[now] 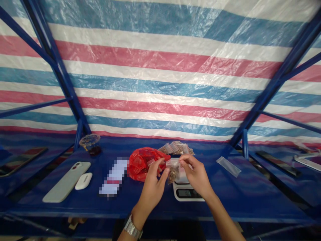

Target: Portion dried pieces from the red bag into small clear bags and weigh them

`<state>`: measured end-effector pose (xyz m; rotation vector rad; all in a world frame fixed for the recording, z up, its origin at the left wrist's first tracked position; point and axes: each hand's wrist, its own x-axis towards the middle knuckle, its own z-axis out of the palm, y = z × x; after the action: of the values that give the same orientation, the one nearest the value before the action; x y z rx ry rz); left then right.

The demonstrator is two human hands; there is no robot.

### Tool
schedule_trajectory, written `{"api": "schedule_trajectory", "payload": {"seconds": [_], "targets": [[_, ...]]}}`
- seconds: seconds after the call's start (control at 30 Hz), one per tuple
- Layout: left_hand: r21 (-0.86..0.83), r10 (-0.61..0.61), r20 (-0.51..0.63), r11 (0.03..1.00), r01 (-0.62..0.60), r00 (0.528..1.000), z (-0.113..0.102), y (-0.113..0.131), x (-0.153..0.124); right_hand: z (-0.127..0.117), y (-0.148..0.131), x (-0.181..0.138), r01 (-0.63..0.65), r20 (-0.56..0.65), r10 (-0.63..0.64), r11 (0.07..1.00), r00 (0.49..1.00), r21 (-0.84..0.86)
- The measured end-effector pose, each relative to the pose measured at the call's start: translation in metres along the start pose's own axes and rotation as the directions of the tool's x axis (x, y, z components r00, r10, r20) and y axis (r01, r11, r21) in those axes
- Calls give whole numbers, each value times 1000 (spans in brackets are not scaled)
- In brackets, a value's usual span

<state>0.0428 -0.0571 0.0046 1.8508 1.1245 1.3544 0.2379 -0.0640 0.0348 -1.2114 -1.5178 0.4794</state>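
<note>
A small clear zip bag (pixel 173 174) with brown bits in its lower part is held upright in front of me, over the left side of a white digital scale (pixel 177 194). My right hand (pixel 197 174) pinches its upper right corner between thumb and forefinger. At the bag's left edge is my left hand (pixel 153 180), thumb and fingers curled around that side; the exact contact is partly hidden. Left of the bag lies an open red plastic bag (pixel 140 162), partly behind my left fingers. Several filled zip bags (pixel 178 147) lie behind the scale.
An unfilled clear zip bag (pixel 228 166) lies to the right. Leftward are a pale phone (pixel 66 182), a white earphone case (pixel 83 181), a blurred-out rectangle (pixel 114 177) and a plastic cup (pixel 90 145) of dark liquid. Blue metal posts (pixel 260 97) flank the blue table (pixel 155 209).
</note>
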Motion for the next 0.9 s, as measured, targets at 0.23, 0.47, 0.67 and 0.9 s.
{"api": "schedule_trajectory", "payload": {"seconds": [0.23,0.47,0.67,0.9], "targets": [[-227,-93,77,968,109,993,0,0,10,23,-14,-2,-26,10,25,983,1000,180],[-223,-130,36,965,135,991,-9,-2,6,38,-15,-9,6,-64,1,994,998,108],[-232,-162,-15,960,154,987,-12,3,7,45,-15,-14,-12,-14,14,993,1000,120],[-269,-149,27,951,150,989,-11,7,5,50,-14,-16,-7,-27,11,991,1000,137]]}}
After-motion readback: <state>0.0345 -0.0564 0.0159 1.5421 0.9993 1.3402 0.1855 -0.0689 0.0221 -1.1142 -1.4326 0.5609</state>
